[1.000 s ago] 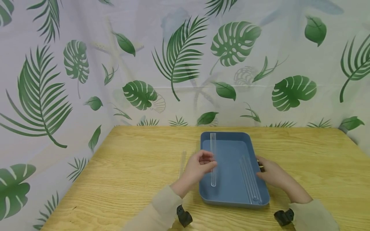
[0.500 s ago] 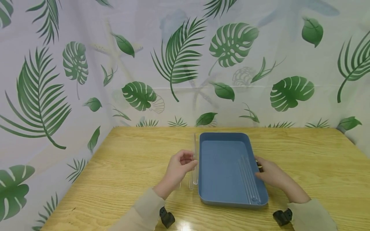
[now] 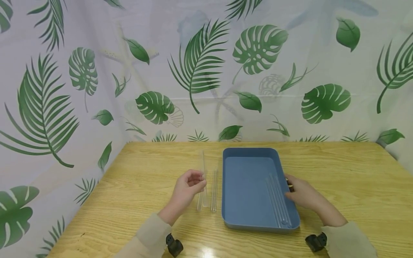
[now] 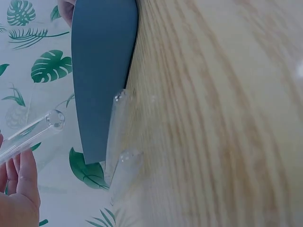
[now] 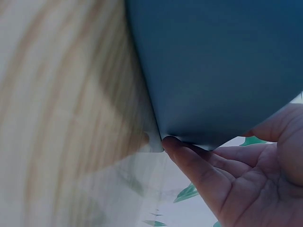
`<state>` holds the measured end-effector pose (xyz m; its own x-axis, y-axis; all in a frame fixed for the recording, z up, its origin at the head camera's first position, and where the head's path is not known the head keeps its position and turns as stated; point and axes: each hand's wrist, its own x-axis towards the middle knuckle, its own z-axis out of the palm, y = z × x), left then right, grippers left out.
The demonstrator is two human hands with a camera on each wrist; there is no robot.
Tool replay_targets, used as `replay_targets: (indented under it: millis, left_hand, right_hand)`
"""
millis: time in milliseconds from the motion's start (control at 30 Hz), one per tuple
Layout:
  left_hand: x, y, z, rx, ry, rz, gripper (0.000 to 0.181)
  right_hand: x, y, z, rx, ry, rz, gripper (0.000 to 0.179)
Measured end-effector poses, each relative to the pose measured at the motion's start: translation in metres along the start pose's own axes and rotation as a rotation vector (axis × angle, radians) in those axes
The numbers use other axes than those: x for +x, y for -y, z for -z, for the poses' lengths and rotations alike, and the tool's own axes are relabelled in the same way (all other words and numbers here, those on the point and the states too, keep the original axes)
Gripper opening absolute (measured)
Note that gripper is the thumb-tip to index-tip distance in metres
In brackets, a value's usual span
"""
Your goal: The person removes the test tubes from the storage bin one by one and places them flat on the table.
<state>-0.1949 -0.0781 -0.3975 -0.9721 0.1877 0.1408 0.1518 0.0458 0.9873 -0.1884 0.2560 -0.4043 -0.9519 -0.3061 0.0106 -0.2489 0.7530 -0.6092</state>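
My left hand [image 3: 188,186] pinches a clear glass test tube [image 4: 35,135] between thumb and fingers, left of the blue tray. In the left wrist view its rounded end points toward the tray. Two more test tubes lie on the table between that hand and the tray, one test tube [image 3: 214,191] close to the tray wall and one [image 3: 200,202] partly under the held tube. My right hand [image 3: 303,191] holds the right wall of the blue tray [image 3: 245,225], fingers low at its bottom edge in the right wrist view. Several test tubes [image 3: 278,200] lie along the tray's right side.
The wooden table [image 3: 145,172] extends around the tray on both sides. A leaf-printed cloth [image 3: 206,71] hangs behind the table and along its left. Both wrists carry a small black camera [image 3: 174,245].
The left hand has carried the held test tube leftward, from over the tray to above the table beside the other tubes. The right hand stays at the tray's right wall.
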Motion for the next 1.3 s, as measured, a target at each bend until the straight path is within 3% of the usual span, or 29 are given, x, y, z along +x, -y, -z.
replay_targets:
  millis: [600,1033,1300]
  left_hand:
    - [-0.008,0.004,0.023,0.043,-0.092,0.055,0.027]
    - [-0.006,0.001,0.031,0.090,-0.131,0.076,0.024]
    - [0.001,0.004,0.032,0.198,-0.176,0.127,0.025]
  right_hand:
    - [-0.001,0.001,0.000,-0.006,0.016,-0.003,0.057]
    - [0.000,0.003,0.000,-0.013,0.014,-0.007,0.057]
    - [0.000,0.002,0.000,-0.007,0.015,-0.009,0.057]
